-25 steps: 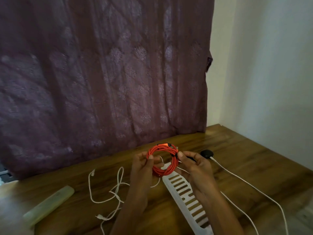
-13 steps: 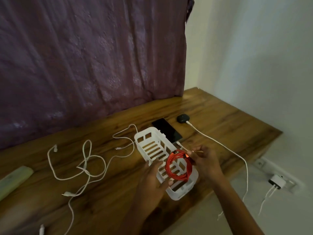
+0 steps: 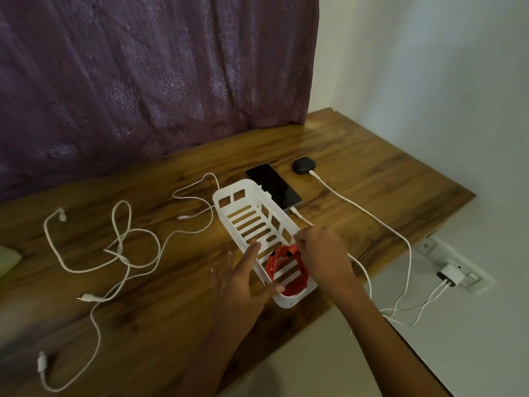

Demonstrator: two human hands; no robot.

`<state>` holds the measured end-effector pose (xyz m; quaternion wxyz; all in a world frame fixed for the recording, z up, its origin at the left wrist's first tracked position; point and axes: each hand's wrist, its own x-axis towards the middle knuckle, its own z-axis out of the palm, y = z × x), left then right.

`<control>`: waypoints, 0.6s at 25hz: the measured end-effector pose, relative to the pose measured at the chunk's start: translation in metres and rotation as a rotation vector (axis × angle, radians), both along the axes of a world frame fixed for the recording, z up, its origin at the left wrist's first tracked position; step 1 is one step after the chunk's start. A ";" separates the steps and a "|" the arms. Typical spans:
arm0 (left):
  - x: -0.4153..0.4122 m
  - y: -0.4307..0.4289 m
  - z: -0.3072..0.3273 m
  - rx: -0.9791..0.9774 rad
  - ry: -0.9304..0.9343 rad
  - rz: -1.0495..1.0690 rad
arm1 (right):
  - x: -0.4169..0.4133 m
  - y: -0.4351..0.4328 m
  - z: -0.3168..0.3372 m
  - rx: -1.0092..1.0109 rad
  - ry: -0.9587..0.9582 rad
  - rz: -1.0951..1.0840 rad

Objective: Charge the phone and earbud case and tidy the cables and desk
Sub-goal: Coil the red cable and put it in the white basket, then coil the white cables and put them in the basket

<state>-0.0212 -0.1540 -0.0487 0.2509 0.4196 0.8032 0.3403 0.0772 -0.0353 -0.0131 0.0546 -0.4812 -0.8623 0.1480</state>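
Red cable coil (image 3: 287, 272) lies in the near end of the white slotted basket (image 3: 243, 196) on the surface (image 3: 357, 156).

Handling (judged): light, springy, matte sheath with fair grip. Loops may spring apart if let go. Best hold is a pinch across all bundled loops, not at the connector.

Right hand (image 3: 323, 253) curls at the coil's far edge, apparently pinching it. Left hand (image 3: 243, 279) is spread wide at the basket's left wall, holding nothing.

Look: bright red, neat round loops, 1 connector uppermost.
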 end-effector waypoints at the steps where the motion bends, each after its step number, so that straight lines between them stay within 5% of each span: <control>1: 0.000 0.000 0.000 0.001 0.002 0.004 | 0.000 -0.006 0.003 0.107 -0.098 0.029; 9: -0.002 -0.001 -0.003 0.019 0.024 0.007 | 0.007 -0.018 -0.001 0.198 -0.328 0.084; 15: -0.002 -0.001 -0.010 0.078 -0.092 -0.025 | 0.012 -0.013 -0.014 0.194 -0.155 -0.034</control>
